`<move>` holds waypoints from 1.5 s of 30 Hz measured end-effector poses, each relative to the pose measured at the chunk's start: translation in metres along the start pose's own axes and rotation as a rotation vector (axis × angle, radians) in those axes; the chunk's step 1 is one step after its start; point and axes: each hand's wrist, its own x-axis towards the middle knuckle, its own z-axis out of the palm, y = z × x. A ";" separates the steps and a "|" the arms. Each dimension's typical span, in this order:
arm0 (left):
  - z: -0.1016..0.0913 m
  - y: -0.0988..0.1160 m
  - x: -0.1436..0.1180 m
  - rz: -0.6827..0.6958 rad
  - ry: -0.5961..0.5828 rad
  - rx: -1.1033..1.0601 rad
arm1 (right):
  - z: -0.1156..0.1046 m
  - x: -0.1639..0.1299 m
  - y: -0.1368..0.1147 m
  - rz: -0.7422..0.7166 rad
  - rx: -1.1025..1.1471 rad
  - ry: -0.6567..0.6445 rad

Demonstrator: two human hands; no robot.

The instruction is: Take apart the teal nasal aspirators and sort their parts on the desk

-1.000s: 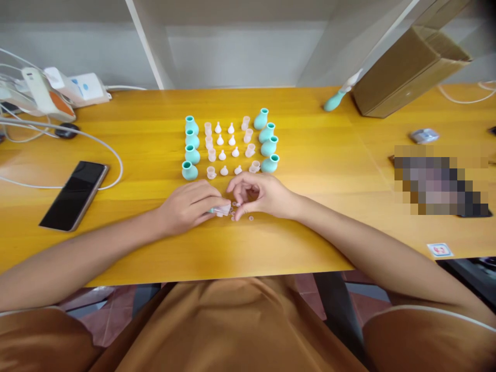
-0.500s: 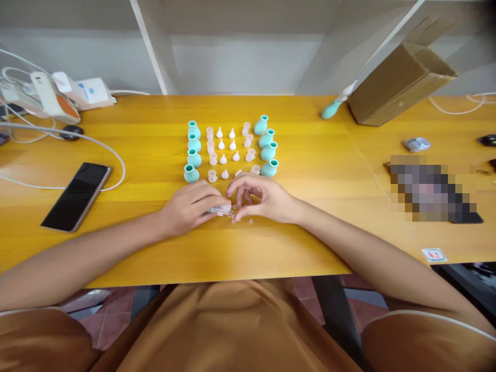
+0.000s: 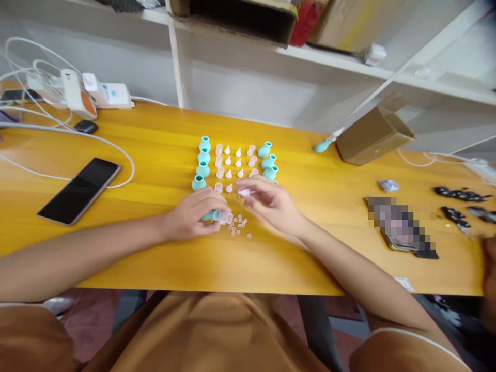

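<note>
My left hand [image 3: 185, 217] is closed around a teal squeeze bulb [image 3: 210, 215] lying sideways, with a clear plastic collar [image 3: 225, 217] at its mouth. Between the fingertips of my right hand [image 3: 274, 204] is a small white nozzle [image 3: 245, 192], held above the table just right of the left hand. Small clear rings [image 3: 239, 223] lie scattered below and between the hands. Beyond stand teal bulbs in a left column [image 3: 202, 169] and a right column [image 3: 268, 161]. Between them are clear collars [image 3: 219, 161] and white cone-shaped nozzles [image 3: 228, 161]. My right hand partly hides the nearest right bulb.
A phone [image 3: 80, 191] and a white cable lie at left, near chargers [image 3: 116, 95]. At the back right, an assembled teal bulb [image 3: 322, 145] leans by a cardboard box [image 3: 374, 132]. A blurred-out dark item [image 3: 401, 227] lies on the right. Shelves rise behind the table.
The view has tilted up and turned right. My right hand has moved away from beside the rings toward the front row and now pinches a white nozzle. My left hand still grips the bulb.
</note>
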 end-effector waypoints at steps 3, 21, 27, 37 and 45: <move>0.001 0.000 -0.001 0.025 -0.023 -0.011 | -0.030 0.039 0.004 -0.038 -0.180 0.126; 0.003 0.002 -0.001 0.003 -0.068 -0.023 | -0.078 0.207 0.085 0.253 -0.931 -0.113; 0.004 0.000 -0.006 -0.095 0.005 -0.081 | -0.073 0.202 0.073 0.204 -0.927 -0.044; 0.004 -0.001 -0.001 -0.118 0.103 0.024 | -0.019 0.066 -0.053 0.005 -0.519 -0.347; 0.002 0.015 -0.002 -0.239 0.140 -0.231 | 0.032 0.012 -0.036 -0.017 -0.250 -0.185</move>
